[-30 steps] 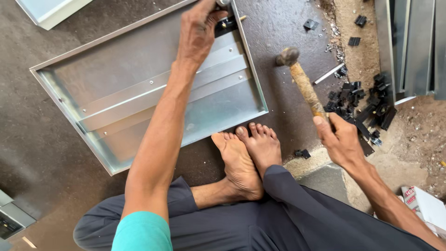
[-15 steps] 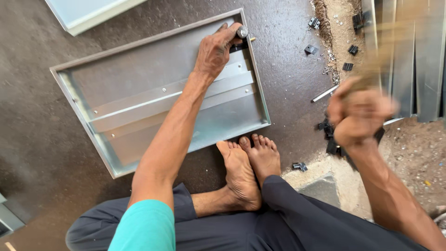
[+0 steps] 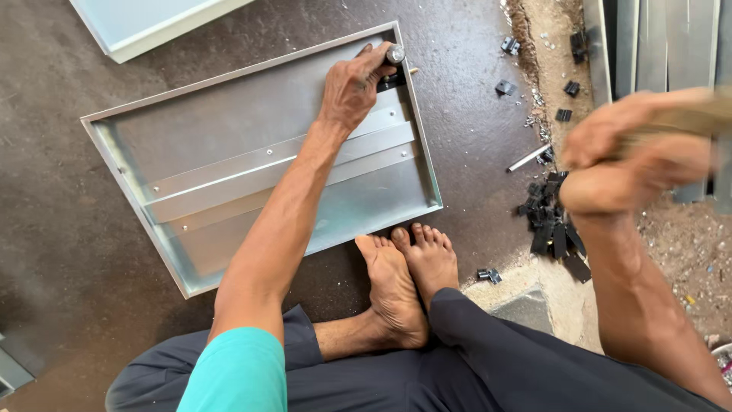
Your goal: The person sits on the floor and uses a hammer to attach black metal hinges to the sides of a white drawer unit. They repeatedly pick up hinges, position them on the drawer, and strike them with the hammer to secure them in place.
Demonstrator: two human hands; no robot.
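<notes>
Head view, near to far: you are gripping a blurred wooden handle point(image 3: 698, 114) in your raised right hand point(image 3: 625, 156), fingers closed around it, at the right. Your left hand point(image 3: 352, 85) is pinching a small metal punch point(image 3: 394, 54) upright at the far right corner of the shallow steel tray point(image 3: 229, 145), well left of the handle.

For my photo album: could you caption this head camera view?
Seated on the floor, left hand steadies a punch on a metal tray; right hand raised.
</notes>
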